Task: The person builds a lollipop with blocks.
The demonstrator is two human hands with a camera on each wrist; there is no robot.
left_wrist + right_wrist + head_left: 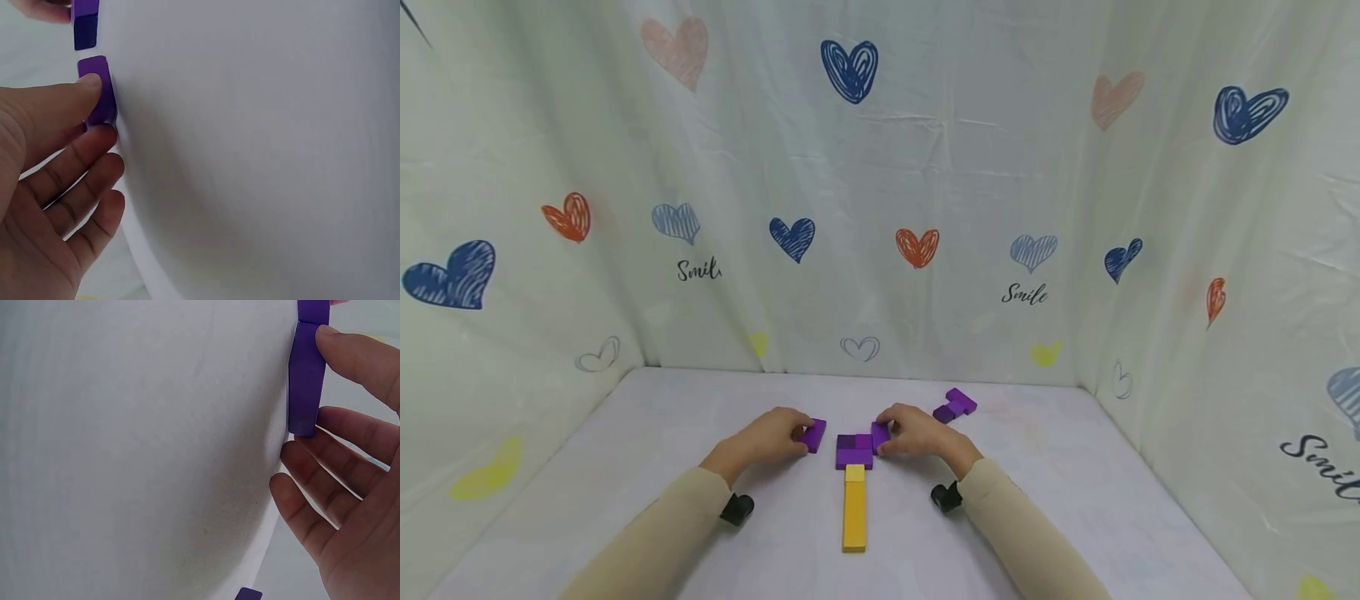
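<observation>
My left hand [763, 437] pinches a purple block [816, 435] between thumb and fingers, a short gap to the left of a purple cluster [854, 458]. In the left wrist view that block [95, 65] lies under the thumb, while the other fingers are loosely bent. On the cluster's right side, my right hand [921, 433] holds another purple block [878, 431] against it. The right wrist view has the thumb on this block [306, 381] and fingertips at its near end. Below the cluster runs a long yellow bar [854, 517], with a paler yellow block [854, 473] at its top.
Several purple pieces [957, 403] lie together beyond my right hand, one of them darker. A white cloth [760, 558] covers the table. Curtains [880, 167] printed with hearts hang behind it and at both sides.
</observation>
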